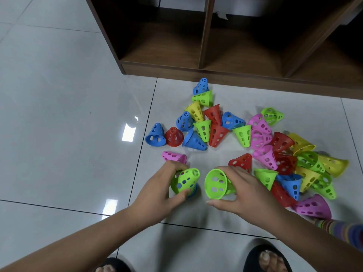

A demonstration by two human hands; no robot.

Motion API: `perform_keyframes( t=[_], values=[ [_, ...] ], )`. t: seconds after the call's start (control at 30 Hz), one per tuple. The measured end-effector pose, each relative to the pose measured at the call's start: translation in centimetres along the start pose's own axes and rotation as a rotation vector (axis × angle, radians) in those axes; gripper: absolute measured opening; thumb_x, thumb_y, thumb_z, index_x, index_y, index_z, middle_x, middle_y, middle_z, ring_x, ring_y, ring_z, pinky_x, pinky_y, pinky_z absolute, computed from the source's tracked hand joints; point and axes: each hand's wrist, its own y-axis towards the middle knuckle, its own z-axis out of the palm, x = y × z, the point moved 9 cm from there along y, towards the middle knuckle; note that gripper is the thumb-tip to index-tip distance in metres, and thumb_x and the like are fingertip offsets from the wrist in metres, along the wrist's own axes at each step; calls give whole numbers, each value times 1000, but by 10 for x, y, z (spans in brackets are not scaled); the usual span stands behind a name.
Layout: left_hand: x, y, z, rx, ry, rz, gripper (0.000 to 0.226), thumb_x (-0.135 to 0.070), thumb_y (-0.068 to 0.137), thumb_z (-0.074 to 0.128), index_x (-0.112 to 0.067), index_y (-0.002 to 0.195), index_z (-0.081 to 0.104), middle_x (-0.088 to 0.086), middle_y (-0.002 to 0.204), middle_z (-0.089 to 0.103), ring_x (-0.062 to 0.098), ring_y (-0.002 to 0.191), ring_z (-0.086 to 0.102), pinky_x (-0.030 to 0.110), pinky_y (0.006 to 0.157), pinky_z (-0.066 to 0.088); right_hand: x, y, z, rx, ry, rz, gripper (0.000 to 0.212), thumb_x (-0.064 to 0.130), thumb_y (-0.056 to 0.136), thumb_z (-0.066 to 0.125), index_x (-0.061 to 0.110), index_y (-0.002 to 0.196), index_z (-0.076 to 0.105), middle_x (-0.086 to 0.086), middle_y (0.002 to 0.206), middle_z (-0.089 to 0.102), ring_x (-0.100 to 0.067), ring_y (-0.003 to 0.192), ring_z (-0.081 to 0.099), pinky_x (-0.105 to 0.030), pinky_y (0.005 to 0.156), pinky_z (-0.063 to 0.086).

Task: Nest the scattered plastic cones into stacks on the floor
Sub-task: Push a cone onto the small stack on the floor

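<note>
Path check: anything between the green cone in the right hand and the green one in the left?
Nothing visible. The right hand grips the right green cone, mouth toward the left green cone held by the left hand; only bare floor shows between them. A pink cone and a red cone lie beyond, off that line.

Both our hands sit low in the centre of the frame, each gripping a cone.

Our left hand [157, 191] curls round the left green cone [185, 182]. Our right hand [243, 191] clasps the right green cone [215, 183], thumb stretched beneath. Our forearms enter from the bottom corners.
</note>
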Motion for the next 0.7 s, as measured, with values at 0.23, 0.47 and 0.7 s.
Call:
perform_keyframes(
  t=[0.23, 0.47, 0.7],
  values=[
    [24, -4, 18, 66, 78, 6, 46, -43, 90, 76, -37, 132, 58, -23, 131, 60, 5, 125, 57, 38, 105, 51, 16, 13, 6, 45, -172, -44, 83, 88, 79, 61, 28, 135, 57, 14, 115, 64, -8, 107, 60, -32, 84, 55],
    [42, -1, 4, 127, 128, 21, 52, -25, 84, 63, -31, 135, 61, -16, 137, 57, 9, 129, 56, 34, 110, 48, 32, 24, 20, 107, -214, -72, 77, 74, 85, 57, 31, 149, 49, 13, 119, 58, -13, 109, 63, -33, 84, 55],
    [59, 27, -21, 9, 217, -19, 56, -16, 84, 71, -29, 136, 55, -10, 137, 55, 16, 127, 56, 40, 105, 51, 32, 19, 26, 138, -212, -52, 74, 72, 88, 59, 34, 149, 47, 14, 120, 54, -12, 109, 59, -31, 81, 52]
  ],
)
